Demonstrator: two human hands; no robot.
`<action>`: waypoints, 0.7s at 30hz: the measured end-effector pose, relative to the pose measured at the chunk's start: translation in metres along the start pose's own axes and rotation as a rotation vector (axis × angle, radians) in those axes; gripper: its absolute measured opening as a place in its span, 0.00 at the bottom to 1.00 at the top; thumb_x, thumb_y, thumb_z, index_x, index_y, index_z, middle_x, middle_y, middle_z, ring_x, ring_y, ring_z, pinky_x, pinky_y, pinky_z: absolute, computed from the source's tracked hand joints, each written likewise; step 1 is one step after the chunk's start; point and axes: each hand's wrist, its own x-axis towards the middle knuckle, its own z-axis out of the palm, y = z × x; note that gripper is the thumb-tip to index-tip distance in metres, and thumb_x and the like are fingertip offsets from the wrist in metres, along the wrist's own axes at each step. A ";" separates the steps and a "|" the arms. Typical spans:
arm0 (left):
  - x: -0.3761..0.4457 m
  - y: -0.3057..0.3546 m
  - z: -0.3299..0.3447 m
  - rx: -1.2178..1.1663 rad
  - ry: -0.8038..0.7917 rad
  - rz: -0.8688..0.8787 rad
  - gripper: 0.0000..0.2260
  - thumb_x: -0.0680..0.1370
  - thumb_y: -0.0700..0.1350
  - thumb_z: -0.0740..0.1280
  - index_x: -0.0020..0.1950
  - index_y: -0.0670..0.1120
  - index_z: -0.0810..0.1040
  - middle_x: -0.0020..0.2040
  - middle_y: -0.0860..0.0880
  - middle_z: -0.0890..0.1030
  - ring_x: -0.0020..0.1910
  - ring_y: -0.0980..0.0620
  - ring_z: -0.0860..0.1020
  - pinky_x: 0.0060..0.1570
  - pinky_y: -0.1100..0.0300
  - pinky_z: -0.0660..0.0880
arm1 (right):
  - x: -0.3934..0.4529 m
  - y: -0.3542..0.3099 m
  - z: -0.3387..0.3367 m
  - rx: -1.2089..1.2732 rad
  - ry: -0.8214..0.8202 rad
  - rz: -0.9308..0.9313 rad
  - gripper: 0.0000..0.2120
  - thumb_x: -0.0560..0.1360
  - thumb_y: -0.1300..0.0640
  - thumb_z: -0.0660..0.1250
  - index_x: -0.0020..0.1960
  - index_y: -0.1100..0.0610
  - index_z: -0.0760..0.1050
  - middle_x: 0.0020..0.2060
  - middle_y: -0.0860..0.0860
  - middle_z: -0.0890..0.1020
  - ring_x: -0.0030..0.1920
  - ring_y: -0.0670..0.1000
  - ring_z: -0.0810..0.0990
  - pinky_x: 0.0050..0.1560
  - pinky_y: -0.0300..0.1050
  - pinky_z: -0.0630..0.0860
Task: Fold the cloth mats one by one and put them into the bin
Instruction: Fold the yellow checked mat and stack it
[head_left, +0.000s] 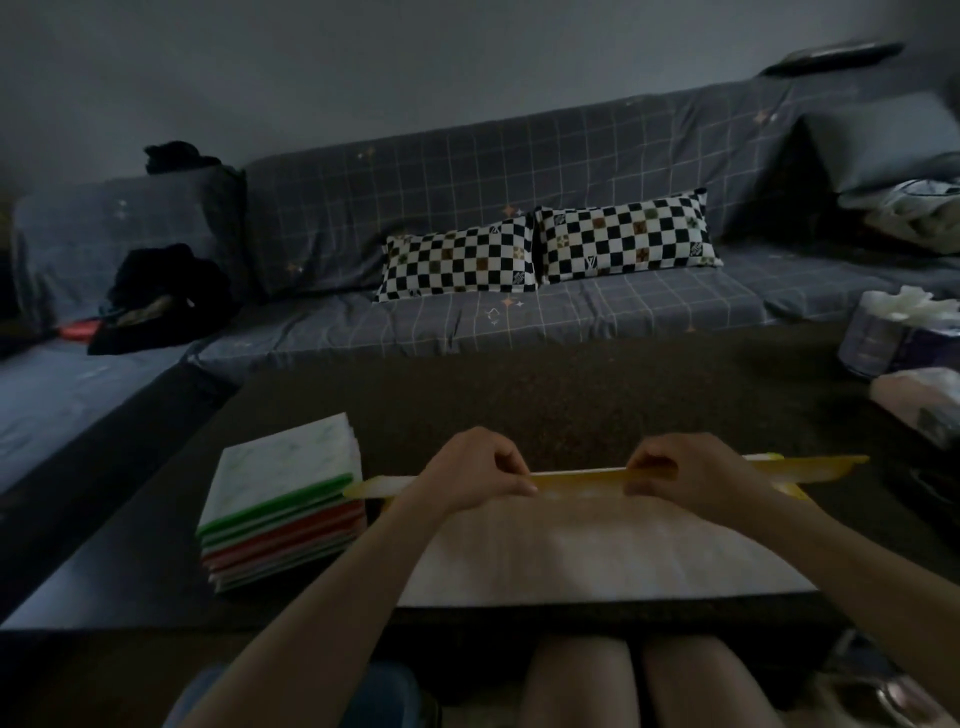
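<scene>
Mat (597, 551) in front of you on the table (519, 395), pale face up, its yellow far edge lifted off the surface and stretched level between your hands. Your left hand (475, 475) pinches that edge, fingers curled over the top and thumb underneath; your right hand (675, 475) does the same just beside it, with a short strip of yellow showing between the two. The edge runs out past each hand to left and right. The near part of the mat lies flat, reaching the table's front edge above your knees. To your left sits a stack (283, 499) of mats, green and red edges showing, close beside the yellow edge's left tip. Across the table, a grey sofa (467, 171) with two checked cushions (545, 249). It's dim; I can't spot a bin.
</scene>
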 end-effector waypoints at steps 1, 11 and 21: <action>-0.004 -0.001 0.006 -0.019 -0.006 -0.015 0.05 0.71 0.47 0.74 0.45 0.48 0.83 0.41 0.55 0.81 0.43 0.60 0.78 0.47 0.64 0.73 | -0.006 0.000 0.005 -0.005 -0.001 0.012 0.04 0.72 0.47 0.68 0.45 0.43 0.75 0.42 0.41 0.77 0.44 0.40 0.75 0.47 0.36 0.72; -0.025 -0.027 0.063 -0.165 -0.056 -0.116 0.05 0.72 0.47 0.73 0.44 0.47 0.85 0.41 0.52 0.83 0.43 0.57 0.80 0.43 0.66 0.76 | -0.029 0.018 0.055 -0.025 -0.061 0.082 0.07 0.75 0.50 0.66 0.50 0.49 0.81 0.48 0.45 0.80 0.49 0.43 0.75 0.51 0.36 0.70; 0.010 -0.023 0.084 0.095 0.139 -0.091 0.12 0.78 0.57 0.62 0.55 0.57 0.80 0.61 0.56 0.75 0.64 0.54 0.70 0.63 0.53 0.64 | -0.039 0.027 0.065 0.041 0.023 0.004 0.08 0.75 0.52 0.66 0.49 0.49 0.83 0.52 0.43 0.80 0.51 0.39 0.72 0.46 0.25 0.65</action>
